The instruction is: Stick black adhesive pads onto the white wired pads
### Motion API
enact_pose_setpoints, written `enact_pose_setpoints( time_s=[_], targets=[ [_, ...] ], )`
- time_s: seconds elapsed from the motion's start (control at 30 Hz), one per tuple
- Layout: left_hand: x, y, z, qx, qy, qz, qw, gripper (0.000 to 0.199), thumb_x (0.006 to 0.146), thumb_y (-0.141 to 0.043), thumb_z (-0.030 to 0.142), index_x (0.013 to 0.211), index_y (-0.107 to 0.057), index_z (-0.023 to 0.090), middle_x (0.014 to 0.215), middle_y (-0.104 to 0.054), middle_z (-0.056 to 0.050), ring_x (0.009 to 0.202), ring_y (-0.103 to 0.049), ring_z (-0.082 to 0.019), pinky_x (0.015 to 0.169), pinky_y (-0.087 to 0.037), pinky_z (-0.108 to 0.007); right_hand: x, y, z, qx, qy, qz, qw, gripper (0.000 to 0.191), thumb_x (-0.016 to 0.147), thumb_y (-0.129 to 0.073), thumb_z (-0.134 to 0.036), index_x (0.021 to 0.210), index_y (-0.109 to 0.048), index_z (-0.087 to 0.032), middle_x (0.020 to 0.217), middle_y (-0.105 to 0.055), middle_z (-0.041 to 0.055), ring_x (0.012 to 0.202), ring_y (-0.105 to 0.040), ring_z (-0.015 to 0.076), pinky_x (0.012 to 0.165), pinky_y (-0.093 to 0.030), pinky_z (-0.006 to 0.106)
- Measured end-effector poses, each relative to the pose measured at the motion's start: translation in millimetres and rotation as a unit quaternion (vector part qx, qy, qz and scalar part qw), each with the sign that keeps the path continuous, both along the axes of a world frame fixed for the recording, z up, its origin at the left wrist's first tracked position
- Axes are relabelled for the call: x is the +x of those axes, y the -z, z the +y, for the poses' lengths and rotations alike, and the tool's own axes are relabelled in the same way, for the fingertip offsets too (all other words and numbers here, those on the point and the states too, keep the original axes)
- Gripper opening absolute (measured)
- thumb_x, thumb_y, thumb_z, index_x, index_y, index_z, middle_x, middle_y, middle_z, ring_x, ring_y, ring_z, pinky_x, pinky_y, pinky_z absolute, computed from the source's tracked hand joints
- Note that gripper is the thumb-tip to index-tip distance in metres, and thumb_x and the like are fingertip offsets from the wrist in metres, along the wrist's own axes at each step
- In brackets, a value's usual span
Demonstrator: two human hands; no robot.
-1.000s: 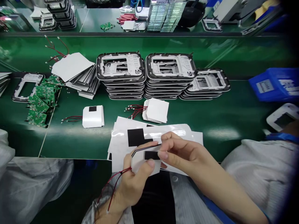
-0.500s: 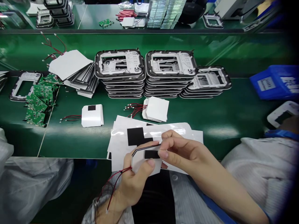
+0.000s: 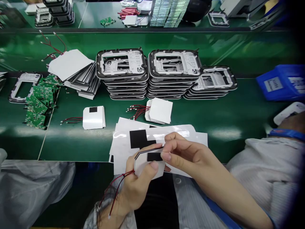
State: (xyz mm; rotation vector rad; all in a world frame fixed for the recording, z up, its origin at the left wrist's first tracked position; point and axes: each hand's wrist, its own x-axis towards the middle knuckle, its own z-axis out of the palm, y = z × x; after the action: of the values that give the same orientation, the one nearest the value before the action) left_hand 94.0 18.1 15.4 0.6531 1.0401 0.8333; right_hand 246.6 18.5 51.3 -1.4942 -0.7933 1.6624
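In my left hand (image 3: pixel 136 186) is a thin white panel (image 3: pixel 142 163) with a dark edge, gripped between thumb and fingers above the bench's front edge. Red and black wires (image 3: pixel 117 187) trail from its left side past my wrist. A small black rectangular sticker (image 3: pixel 153 156) lies on the panel's face. My right hand (image 3: pixel 188 156) pinches the sticker's right end with thumb and index finger; the fingertips hide that end. Beneath both hands lie white glossy sheets (image 3: pixel 121 140) bearing black rectangles.
Wired white panels (image 3: pixel 159 110) and another small stack (image 3: pixel 92 118) lie ahead. Behind them stand stacked frames (image 3: pixel 121 73), more frames (image 3: pixel 175 73), a fanned panel pile (image 3: pixel 71 65) and green circuit boards (image 3: pixel 35 108). A blue bin (image 3: pixel 274 83) is at right. Co-workers' sleeves (image 3: pixel 264 171) flank me.
My hands, the panel and the sticker keep almost the same pose. The view has shifted very slightly, and the sleeve at far left has moved a little.
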Motion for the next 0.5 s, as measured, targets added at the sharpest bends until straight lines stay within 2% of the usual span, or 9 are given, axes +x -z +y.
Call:
enact_pose_setpoints(
  time_s=[0.1, 0.23, 0.3, 0.4, 0.5],
  targets=[
    [0.1, -0.3, 0.4, 0.001, 0.000, 0.006, 1.000, 0.024, 0.078, -0.067, 0.023, 0.101, -0.073, 0.026, 0.110, -0.072, 0.000, 0.110, -0.063, -0.022, 0.096, -0.048, -0.029, 0.3, 1.0, 0.0, -0.002, 0.001, -0.001, 1.000, 0.016, 0.081, -0.070, -0.038, 0.073, -0.067, -0.024, 0.088, -0.048, -0.0003, 0.075, -0.052, 0.0115, 0.062, -0.048, 0.022],
    [2.3, -2.9, 0.7, -0.043, -0.002, -0.026, 0.999, 0.025, 0.079, -0.067, 0.027, 0.103, -0.072, 0.023, 0.104, -0.073, -0.003, 0.093, -0.070, -0.023, 0.077, -0.057, -0.029, -0.7, 0.8, 1.4, -0.003, 0.004, -0.018, 1.000, 0.016, 0.081, -0.069, -0.039, 0.074, -0.068, -0.024, 0.092, -0.052, 0.0004, 0.075, -0.052, 0.0115, 0.063, -0.048, 0.023],
    [3.0, -3.9, 0.7, -0.056, -0.002, -0.029, 0.998, 0.027, 0.079, -0.067, 0.028, 0.105, -0.071, 0.022, 0.106, -0.072, -0.005, 0.086, -0.071, -0.022, 0.073, -0.058, -0.031, -1.6, -0.3, 2.0, 0.005, 0.003, -0.035, 0.999, 0.017, 0.081, -0.069, -0.038, 0.072, -0.067, -0.024, 0.089, -0.054, 0.0004, 0.073, -0.051, 0.0114, 0.065, -0.048, 0.023],
    [2.9, -3.9, 0.6, -0.059, 0.003, -0.019, 0.998, 0.029, 0.080, -0.066, 0.029, 0.107, -0.071, 0.021, 0.110, -0.071, -0.005, 0.085, -0.071, -0.022, 0.076, -0.058, -0.032, -2.7, -1.8, 2.2, 0.013, 0.001, -0.056, 0.998, 0.019, 0.082, -0.067, -0.039, 0.072, -0.067, -0.023, 0.086, -0.056, 0.0009, 0.074, -0.052, 0.0124, 0.064, -0.047, 0.024],
    [2.2, -1.1, 0.0, -0.044, -0.005, 0.014, 0.999, 0.026, 0.079, -0.067, 0.029, 0.104, -0.072, 0.022, 0.113, -0.071, -0.004, 0.098, -0.068, -0.023, 0.088, -0.054, -0.032, -3.2, -2.0, 1.5, 0.016, 0.002, -0.066, 0.998, 0.019, 0.083, -0.066, -0.039, 0.074, -0.067, -0.023, 0.088, -0.057, 0.0017, 0.078, -0.053, 0.0140, 0.066, -0.046, 0.025]
  ],
)
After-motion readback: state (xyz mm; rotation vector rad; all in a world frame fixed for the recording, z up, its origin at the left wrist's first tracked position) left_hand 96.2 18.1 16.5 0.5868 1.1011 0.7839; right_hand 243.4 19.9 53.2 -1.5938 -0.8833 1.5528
